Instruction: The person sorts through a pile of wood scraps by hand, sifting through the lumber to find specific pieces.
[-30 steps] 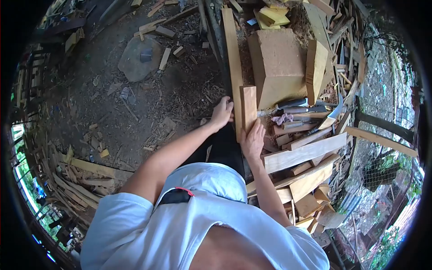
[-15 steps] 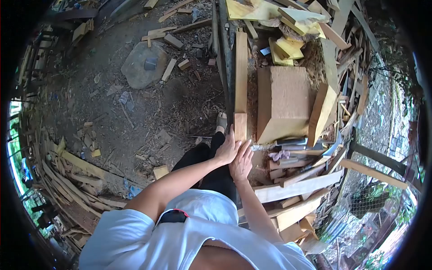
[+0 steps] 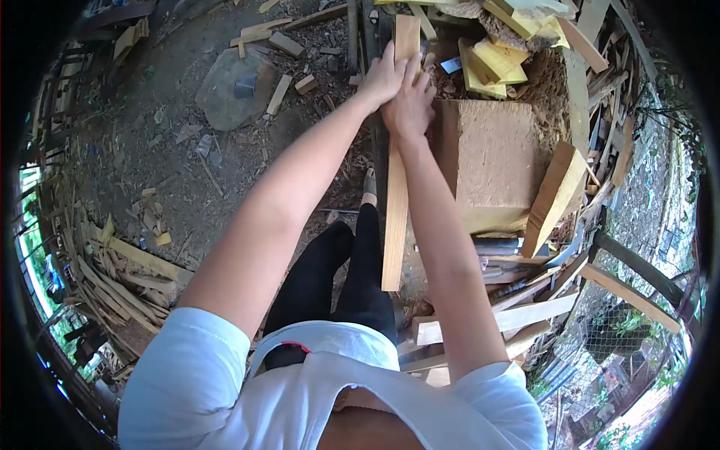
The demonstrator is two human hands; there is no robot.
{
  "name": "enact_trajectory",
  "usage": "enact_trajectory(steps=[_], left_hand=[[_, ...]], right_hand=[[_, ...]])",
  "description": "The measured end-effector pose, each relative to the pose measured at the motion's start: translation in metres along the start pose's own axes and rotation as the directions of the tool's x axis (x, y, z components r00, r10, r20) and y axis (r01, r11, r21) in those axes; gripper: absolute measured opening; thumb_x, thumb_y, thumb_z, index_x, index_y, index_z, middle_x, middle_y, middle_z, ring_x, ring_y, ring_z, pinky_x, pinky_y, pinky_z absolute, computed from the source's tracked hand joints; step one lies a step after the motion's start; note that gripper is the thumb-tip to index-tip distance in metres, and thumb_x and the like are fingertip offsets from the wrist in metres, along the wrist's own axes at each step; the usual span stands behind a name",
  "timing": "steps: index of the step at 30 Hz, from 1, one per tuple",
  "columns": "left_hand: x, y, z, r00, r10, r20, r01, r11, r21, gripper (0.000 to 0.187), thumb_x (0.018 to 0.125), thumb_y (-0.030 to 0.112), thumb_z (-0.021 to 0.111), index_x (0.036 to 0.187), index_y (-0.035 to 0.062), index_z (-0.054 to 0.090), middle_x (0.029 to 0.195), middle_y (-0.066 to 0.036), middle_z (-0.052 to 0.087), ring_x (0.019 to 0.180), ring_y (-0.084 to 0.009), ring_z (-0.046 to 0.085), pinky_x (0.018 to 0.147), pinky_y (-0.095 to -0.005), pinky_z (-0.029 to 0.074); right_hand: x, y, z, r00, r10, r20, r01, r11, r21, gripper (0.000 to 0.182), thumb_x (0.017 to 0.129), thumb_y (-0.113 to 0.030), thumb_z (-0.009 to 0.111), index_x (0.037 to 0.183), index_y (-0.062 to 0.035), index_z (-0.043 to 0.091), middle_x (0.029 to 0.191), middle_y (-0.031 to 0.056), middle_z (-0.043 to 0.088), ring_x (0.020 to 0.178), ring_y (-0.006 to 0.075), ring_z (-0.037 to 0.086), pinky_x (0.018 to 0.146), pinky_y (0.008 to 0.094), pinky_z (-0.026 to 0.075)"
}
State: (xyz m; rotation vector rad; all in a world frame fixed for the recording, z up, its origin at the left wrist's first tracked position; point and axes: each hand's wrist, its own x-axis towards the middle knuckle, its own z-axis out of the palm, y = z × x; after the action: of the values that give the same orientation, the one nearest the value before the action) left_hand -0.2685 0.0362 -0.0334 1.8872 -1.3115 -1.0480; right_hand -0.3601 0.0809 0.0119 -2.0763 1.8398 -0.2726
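A long narrow wooden board (image 3: 394, 225) lies lengthwise in front of me, its near end by my legs. At its far end is a block-shaped wooden hand plane (image 3: 407, 36), its front sticking out past my fingers and its middle covered by my hands. My left hand (image 3: 382, 79) is closed around the plane's left side. Close beside it, my right hand (image 3: 410, 101) grips the plane from the right, fingers bent over it. Both arms are stretched forward.
A large squared timber block (image 3: 495, 154) stands right of the board, with a leaning wood piece (image 3: 553, 199) against it. Yellow offcuts (image 3: 495, 64) are piled beyond. Wood scraps lie on the dirt floor around a flat round slab (image 3: 229, 88).
Both hands have pushed the plane forward from the near part of the board to its far end. My arms have straightened, and the near part of the board is now uncovered.
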Motion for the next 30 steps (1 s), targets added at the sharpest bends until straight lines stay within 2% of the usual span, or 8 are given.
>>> enact_trajectory(steps=[6, 9, 14, 18, 21, 22, 29, 30], left_hand=[[-0.088, -0.01, 0.015, 0.998, 0.067, 0.002, -0.066, 0.994, -0.085, 0.063, 0.097, 0.031, 0.041, 0.145, -0.0009, 0.017, 0.123, -0.039, 0.047, 0.114, -0.0491, 0.049, 0.098, -0.0485, 0.04], [-0.199, -0.033, 0.041, 0.993, 0.104, 0.064, -0.092, 0.983, -0.16, 0.069, 0.098, 0.033, 0.041, 0.147, -0.001, 0.008, 0.131, -0.036, 0.04, 0.12, -0.0475, 0.044, 0.1, -0.0467, 0.039], [-0.353, -0.042, 0.064, 0.996, -0.006, 0.094, 0.006, 1.0, -0.001, 0.07, 0.097, 0.034, 0.042, 0.148, 0.0059, 0.004, 0.121, -0.03, 0.048, 0.086, -0.046, 0.06, 0.07, -0.0499, 0.052], [-0.319, -0.032, 0.057, 0.978, -0.14, 0.152, 0.131, 0.989, 0.072, 0.068, 0.097, 0.035, 0.039, 0.148, 0.0061, 0.004, 0.123, -0.026, 0.049, 0.086, -0.0443, 0.061, 0.067, -0.0492, 0.053], [-0.249, -0.057, 0.06, 0.989, 0.149, -0.01, -0.142, 0.959, 0.245, 0.065, 0.098, 0.037, 0.037, 0.148, 0.0066, 0.01, 0.131, -0.025, 0.046, 0.085, -0.0445, 0.061, 0.063, -0.0476, 0.053], [-0.215, -0.025, 0.037, 0.992, 0.102, -0.069, -0.095, 0.991, 0.091, 0.064, 0.098, 0.039, 0.036, 0.149, 0.0084, 0.011, 0.129, -0.026, 0.048, 0.09, -0.0439, 0.061, 0.066, -0.0479, 0.053], [-0.013, -0.007, -0.008, 0.996, 0.075, 0.057, -0.081, 0.991, 0.103, 0.056, 0.1, 0.037, 0.032, 0.142, 0.0026, 0.022, 0.125, -0.033, 0.049, 0.112, -0.048, 0.051, 0.095, -0.0482, 0.042], [0.007, -0.02, -0.004, 0.978, 0.209, 0.024, -0.209, 0.978, -0.009, 0.054, 0.099, 0.038, 0.033, 0.14, 0.0035, 0.026, 0.126, -0.033, 0.049, 0.114, -0.0467, 0.05, 0.095, -0.048, 0.042]], right_hand=[[-0.075, 0.015, -0.007, 0.999, -0.027, 0.029, 0.027, 1.0, -0.007, 0.084, 0.081, -0.025, 0.061, 0.149, -0.0155, 0.013, 0.132, 0.0208, 0.037, 0.115, 0.0417, 0.044, 0.08, 0.0516, 0.05], [-0.177, 0.033, -0.021, 0.986, 0.046, 0.161, -0.034, 0.996, -0.077, 0.076, 0.08, -0.014, 0.059, 0.148, -0.0173, 0.024, 0.129, 0.0195, 0.046, 0.112, 0.0417, 0.05, 0.085, 0.044, 0.052], [-0.314, 0.069, -0.016, 0.978, -0.009, 0.209, 0.022, 0.998, -0.063, 0.068, 0.082, -0.019, 0.059, 0.143, -0.0085, 0.033, 0.124, 0.0226, 0.044, 0.102, 0.0386, 0.051, 0.072, 0.0407, 0.054], [-0.275, 0.063, -0.012, 0.973, -0.016, 0.231, 0.04, 0.994, -0.1, 0.07, 0.081, -0.018, 0.059, 0.144, -0.0095, 0.03, 0.12, 0.021, 0.045, 0.098, 0.0367, 0.052, 0.068, 0.0395, 0.055], [-0.202, 0.044, -0.011, 0.984, -0.103, 0.146, 0.125, 0.981, -0.147, 0.073, 0.081, -0.017, 0.059, 0.146, -0.0117, 0.027, 0.119, 0.0191, 0.045, 0.1, 0.0344, 0.052, 0.061, 0.0364, 0.057], [-0.172, 0.031, -0.014, 0.987, -0.065, 0.145, 0.085, 0.987, -0.135, 0.074, 0.081, -0.017, 0.059, 0.146, -0.0123, 0.025, 0.119, 0.0186, 0.045, 0.101, 0.0338, 0.052, 0.059, 0.0352, 0.057], [-0.006, -0.001, 0.01, 0.989, -0.092, -0.118, 0.089, 0.995, -0.034, 0.072, 0.082, -0.016, 0.058, 0.146, -0.0121, 0.024, 0.113, 0.0173, 0.044, 0.099, 0.0359, 0.05, 0.066, 0.0408, 0.056], [0.003, -0.001, 0.01, 0.988, -0.092, -0.125, 0.088, 0.995, -0.035, 0.071, 0.083, -0.016, 0.058, 0.146, -0.012, 0.025, 0.112, 0.0176, 0.044, 0.099, 0.0362, 0.05, 0.068, 0.0417, 0.055]])
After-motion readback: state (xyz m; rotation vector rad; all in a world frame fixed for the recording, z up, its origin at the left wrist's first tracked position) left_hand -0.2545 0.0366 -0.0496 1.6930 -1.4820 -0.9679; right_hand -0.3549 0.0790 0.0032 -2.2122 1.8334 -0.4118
